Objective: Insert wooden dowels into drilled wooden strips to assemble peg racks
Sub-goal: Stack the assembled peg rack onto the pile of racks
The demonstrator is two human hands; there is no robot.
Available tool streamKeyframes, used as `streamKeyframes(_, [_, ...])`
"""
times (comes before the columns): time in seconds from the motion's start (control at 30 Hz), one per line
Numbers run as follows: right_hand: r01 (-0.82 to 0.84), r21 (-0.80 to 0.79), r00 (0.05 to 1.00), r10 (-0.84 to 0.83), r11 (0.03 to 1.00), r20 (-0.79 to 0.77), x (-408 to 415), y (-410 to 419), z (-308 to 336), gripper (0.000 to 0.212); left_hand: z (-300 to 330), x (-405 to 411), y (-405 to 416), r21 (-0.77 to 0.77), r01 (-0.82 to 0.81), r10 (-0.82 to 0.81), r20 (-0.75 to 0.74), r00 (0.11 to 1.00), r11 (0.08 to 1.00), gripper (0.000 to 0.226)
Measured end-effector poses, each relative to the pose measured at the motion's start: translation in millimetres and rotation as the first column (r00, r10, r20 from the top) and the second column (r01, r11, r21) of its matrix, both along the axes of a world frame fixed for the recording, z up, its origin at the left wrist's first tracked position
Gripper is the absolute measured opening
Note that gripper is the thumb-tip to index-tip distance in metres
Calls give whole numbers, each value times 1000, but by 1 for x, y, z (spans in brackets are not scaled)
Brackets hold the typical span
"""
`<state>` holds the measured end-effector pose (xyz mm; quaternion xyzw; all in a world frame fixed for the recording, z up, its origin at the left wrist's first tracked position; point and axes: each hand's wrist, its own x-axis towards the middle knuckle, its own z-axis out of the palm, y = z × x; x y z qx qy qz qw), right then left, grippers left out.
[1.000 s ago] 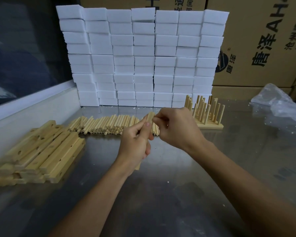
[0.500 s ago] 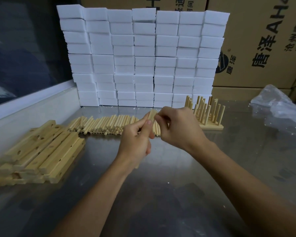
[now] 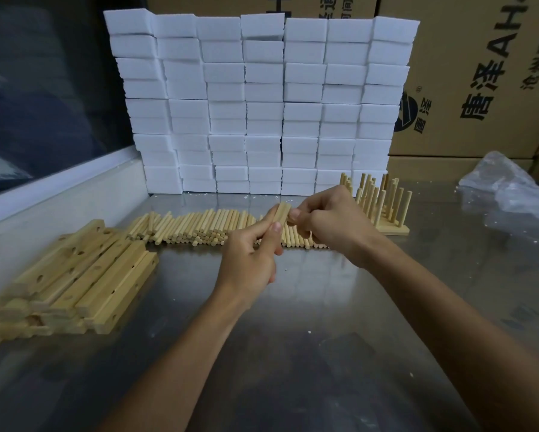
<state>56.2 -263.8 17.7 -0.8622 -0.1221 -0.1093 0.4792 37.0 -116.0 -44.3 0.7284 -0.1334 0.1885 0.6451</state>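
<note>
Right now the left hand (image 3: 248, 260) grips a drilled wooden strip (image 3: 281, 214) held upright above the desk (image 3: 293, 353), its top end showing between thumb and fingers. The right hand (image 3: 333, 222) is curled just beside that top end, fingertips touching it; whether it pinches a dowel there I cannot tell, since the fingers hide it. To seat a peg well, I would keep the strip steady, line the dowel straight with the hole, and press along its axis rather than at a slant, so it does not jam or split the wood. Spare dowels (image 3: 205, 227) lie in a row beyond the hands, undrilled-looking strips aside, the stack of strips (image 3: 84, 275) sits left, and finished racks (image 3: 383, 204) stand far right.
</note>
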Motion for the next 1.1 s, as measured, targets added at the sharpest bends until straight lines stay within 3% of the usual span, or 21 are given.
streamKeyframes(0.13, [66,-258,973,-5,964,230,-1,6,-2,22,1,0,3,-100,69,-76,-73,994,993,32])
streamKeyframes(0.2, [74,-267,957,6,961,288,-2,7,-3,19,0,0,6,-173,95,-117,-125,985,980,26])
streamKeyframes(0.3, [59,-142,960,-17,988,281,1,4,-4,20,-2,4,12,-324,42,-122,-233,965,945,23])
streamKeyframes(0.4, [26,105,980,-47,994,196,7,-2,-6,33,-6,9,19,-481,-63,-118,-336,934,875,20])
streamKeyframes(0.47, [58,150,986,-80,987,144,15,-9,-13,37,-9,12,22,-539,-106,-119,-365,923,836,19])
streamKeyframes(0.53, [130,61,984,-136,990,112,23,-15,-25,33,-12,15,24,-564,-136,-113,-384,917,815,19])
streamKeyframes(0.67, [278,-284,957,-238,918,166,38,-32,-53,19,-17,19,27,-567,-175,-98,-419,903,805,19])
streamKeyframes(0.83, [293,-551,951,-295,781,88,44,-44,-75,31,-18,21,28,-583,-207,-91,-440,893,786,17])
streamKeyframes(0.93, [283,-601,949,-310,747,60,45,-45,-78,26,-18,21,28,-587,-203,-100,-441,892,784,17])
streamKeyframes(1.1, [306,-549,941,-333,778,52,48,-50,-80,16,-17,21,28,-594,-204,-114,-453,884,778,17])
